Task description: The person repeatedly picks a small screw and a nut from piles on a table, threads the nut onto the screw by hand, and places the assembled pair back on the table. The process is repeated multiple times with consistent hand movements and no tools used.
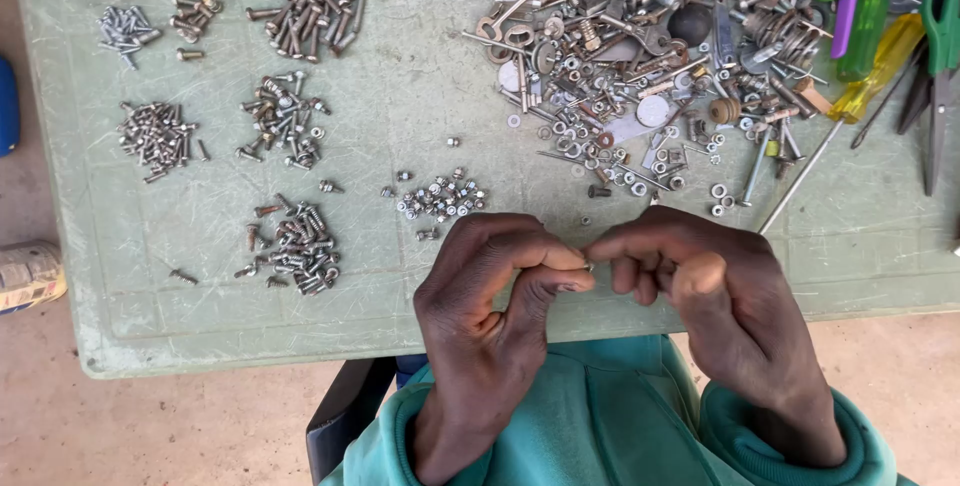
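- The left hand (500, 281) and the right hand (700, 286) were brought together at the near edge of the pale green table (400, 96), fingertips meeting over it.
- A tiny metal fastener (588, 267) was pinched where the two hands met; whether it was a nut, a screw or both joined could not be told, since most of it was hidden by the fingers.
- Both hands were seen closed on that small piece, the left thumb and forefinger from one side, the right forefinger and thumb from the other.
- The step in hand was judged to be the handling of one small piece, perhaps being twisted or pulled apart, amid a sorting of hardware.
- Sorted heaps had been laid out on the left half of the table: a small pile of nuts (440, 198) just beyond the hands, a screw pile (295, 246) to the left, and further bolt piles (310, 1) toward the far edge.
- A large unsorted heap (650, 56) lay far right, with screwdrivers (870, 36) and scissors (938, 56) beside it.
- The next move was judged to call for a fine, steady fingertip grip, since so small a piece could easily be dropped among the loose parts.
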